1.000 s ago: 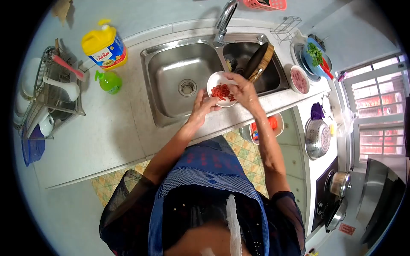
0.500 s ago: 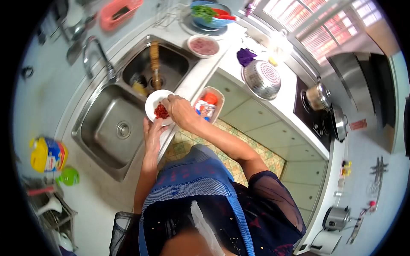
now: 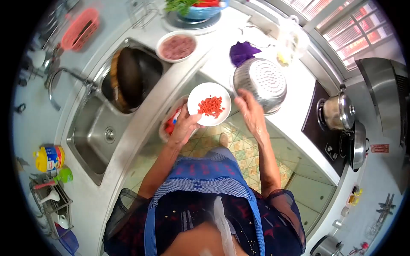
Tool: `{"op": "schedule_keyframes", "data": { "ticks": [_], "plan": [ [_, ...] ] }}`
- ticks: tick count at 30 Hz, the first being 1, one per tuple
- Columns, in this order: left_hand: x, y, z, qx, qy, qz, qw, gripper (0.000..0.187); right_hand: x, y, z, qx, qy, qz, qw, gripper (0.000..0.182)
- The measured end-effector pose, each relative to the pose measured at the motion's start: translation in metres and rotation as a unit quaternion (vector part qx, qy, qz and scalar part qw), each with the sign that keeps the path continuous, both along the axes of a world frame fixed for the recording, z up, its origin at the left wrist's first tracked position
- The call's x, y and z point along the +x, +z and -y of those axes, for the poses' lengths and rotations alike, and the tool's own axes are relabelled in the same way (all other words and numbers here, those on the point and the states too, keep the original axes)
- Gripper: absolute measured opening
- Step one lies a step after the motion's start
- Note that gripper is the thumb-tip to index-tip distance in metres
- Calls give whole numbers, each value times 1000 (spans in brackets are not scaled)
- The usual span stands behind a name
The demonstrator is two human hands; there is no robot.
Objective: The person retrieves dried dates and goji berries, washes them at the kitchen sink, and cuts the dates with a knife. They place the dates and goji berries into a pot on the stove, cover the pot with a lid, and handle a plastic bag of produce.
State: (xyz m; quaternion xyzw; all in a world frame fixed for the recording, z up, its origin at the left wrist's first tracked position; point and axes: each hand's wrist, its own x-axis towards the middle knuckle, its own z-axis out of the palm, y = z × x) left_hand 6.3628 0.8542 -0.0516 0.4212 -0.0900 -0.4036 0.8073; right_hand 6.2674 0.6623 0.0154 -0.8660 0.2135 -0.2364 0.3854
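My left hand (image 3: 184,127) grips a small white plate (image 3: 197,113) at its lower left rim, thumb on top. On the plate lies a loose heap of goji berries (image 3: 210,106), orange-red and small. To the right, my right hand (image 3: 252,112) is held out with its fingers extended and slightly blurred. Its fingertips overlap the near side of an upturned metal colander (image 3: 269,83), whose base is full of holes. Behind the colander sits a crumpled purple cloth (image 3: 242,53).
On the left is a double steel sink (image 3: 92,141), with a dark round pan-like thing (image 3: 129,79) in its far basin. A bowl of raw meat (image 3: 177,46) stands on the counter. Below the plate is a bin (image 3: 165,130). A stove with a lidded pot (image 3: 337,112) lies right.
My left hand has carried the plate rightward, away from the sink edge. My right hand has left the berries and moved over to the colander. My view has turned to the right.
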Motion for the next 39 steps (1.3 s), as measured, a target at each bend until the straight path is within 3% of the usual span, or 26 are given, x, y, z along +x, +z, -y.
{"op": "schedule_keyframes", "data": {
  "ticks": [2, 4, 7, 10, 13, 15, 18, 23, 26, 28, 30, 32, 34, 39],
  "plan": [
    [-12, 9, 47, 56, -21, 8, 998, 56, -21, 0, 39, 242, 64, -165, 954, 48],
    [-23, 16, 85, 51, -67, -17, 996, 61, -39, 6, 68, 314, 116, -179, 925, 53],
    [-38, 26, 140, 33, -99, -31, 994, 65, -62, -19, 120, 341, 67, -151, 926, 49],
    [-44, 42, 181, 85, -186, -1, 979, 60, -82, -26, 175, 358, -23, -131, 924, 46],
    [-34, 36, 204, 71, -198, 41, 977, 47, -96, -35, 244, 376, -103, -35, 920, 25],
    [-27, 34, 209, 81, -173, 38, 981, 43, -95, -55, 296, 378, -138, -8, 915, 23],
    [-22, 28, 200, 103, -99, 37, 989, 38, -85, -127, 372, 376, -225, -18, 898, 21],
    [-20, -9, 155, 142, 17, 43, 989, 36, -62, -189, 425, 456, -259, -18, 851, 15],
    [-26, -25, 124, 177, 95, 29, 979, 34, -50, -190, 426, 475, -225, -3, 851, 17],
    [-31, -32, 108, 186, 164, -12, 969, 29, -51, -192, 426, 486, -181, 0, 855, 28],
    [-35, -28, 93, 172, 216, -43, 960, 25, -59, -179, 424, 513, -223, -21, 829, 32],
    [-36, -26, 83, 155, 262, -72, 950, 21, -72, -179, 429, 440, -298, -62, 845, 29],
    [-39, -27, 70, 154, 313, -97, 932, 20, -89, -179, 440, 438, -279, -8, 854, 31],
    [-40, -31, 46, 144, 331, -87, 928, 19, -56, -95, 389, 455, -55, 110, 882, 38]
  ]
}}
